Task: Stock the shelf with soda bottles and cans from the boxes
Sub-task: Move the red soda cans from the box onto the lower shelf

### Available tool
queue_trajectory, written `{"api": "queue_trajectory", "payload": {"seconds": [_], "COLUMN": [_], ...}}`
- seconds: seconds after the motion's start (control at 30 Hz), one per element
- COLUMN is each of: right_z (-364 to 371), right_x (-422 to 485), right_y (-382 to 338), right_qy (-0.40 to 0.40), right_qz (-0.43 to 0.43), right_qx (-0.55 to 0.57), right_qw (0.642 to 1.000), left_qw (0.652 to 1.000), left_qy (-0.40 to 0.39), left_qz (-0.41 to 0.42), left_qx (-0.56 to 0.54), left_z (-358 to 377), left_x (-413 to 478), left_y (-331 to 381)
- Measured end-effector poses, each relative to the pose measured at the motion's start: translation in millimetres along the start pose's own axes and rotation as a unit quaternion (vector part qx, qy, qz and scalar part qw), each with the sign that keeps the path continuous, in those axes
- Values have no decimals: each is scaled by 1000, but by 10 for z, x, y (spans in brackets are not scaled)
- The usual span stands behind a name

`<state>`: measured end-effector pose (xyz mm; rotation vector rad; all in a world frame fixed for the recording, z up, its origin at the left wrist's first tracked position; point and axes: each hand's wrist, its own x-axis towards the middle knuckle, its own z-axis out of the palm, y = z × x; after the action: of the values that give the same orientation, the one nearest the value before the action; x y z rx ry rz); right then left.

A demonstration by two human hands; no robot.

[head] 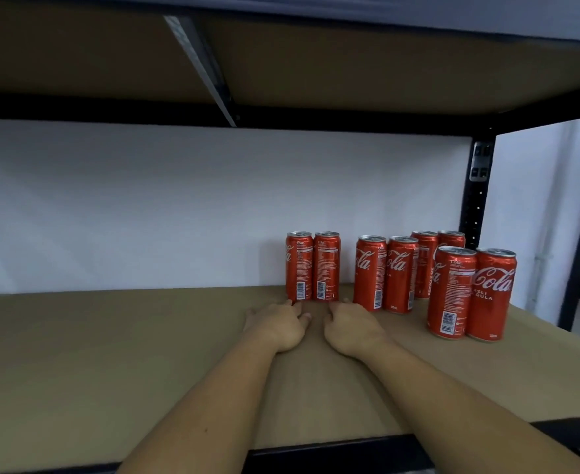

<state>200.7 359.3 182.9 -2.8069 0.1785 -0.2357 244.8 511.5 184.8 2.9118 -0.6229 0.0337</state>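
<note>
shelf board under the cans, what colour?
Plain tan brown, like fibreboard, no pattern. The shelf board shows best in the head view, beneath the red cans.

Shelf [110, 354]: brown board, black metal frame. 8 red soda cans [452, 292] stand upright on it, all right of centre, in pairs. Left pair [299, 268] is at the back by the wall, w/ mid pair [370, 273] just right of it. Back-right pair [424, 261] is partly hidden behind front-right pair [492, 295], which is nearest me. My left hand [276, 325] & right hand [350, 328] sit low on the board just in front of the left pair.
</note>
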Motion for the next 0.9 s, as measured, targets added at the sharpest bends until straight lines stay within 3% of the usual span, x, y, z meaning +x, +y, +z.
{"api": "queue_trajectory", "payload": {"seconds": [0.3, 0.6, 0.73, 0.9], "right_z": [-151, -204, -208, 202], "right_x": [-989, -2247, -2790, -3444], "right_y": [-5, -36, -167, -179], "right_qy": [-51, -61, -83, -105], "right_qz": [-105, -173, -160, -138], "right_qx": [-42, -11, 1, 11], "right_qw": [992, 983, 984, 985], "left_qw": [997, 992, 988, 993], "left_qy": [-31, 38, 42, 1], "left_qz": [71, 124, 147, 108], "left_qx": [-11, -3, -6, -55], "left_z": [-25, 105, 227, 720], "left_x": [-963, -2350, -2853, -3395], "left_y": [72, 243, 241, 174]}}
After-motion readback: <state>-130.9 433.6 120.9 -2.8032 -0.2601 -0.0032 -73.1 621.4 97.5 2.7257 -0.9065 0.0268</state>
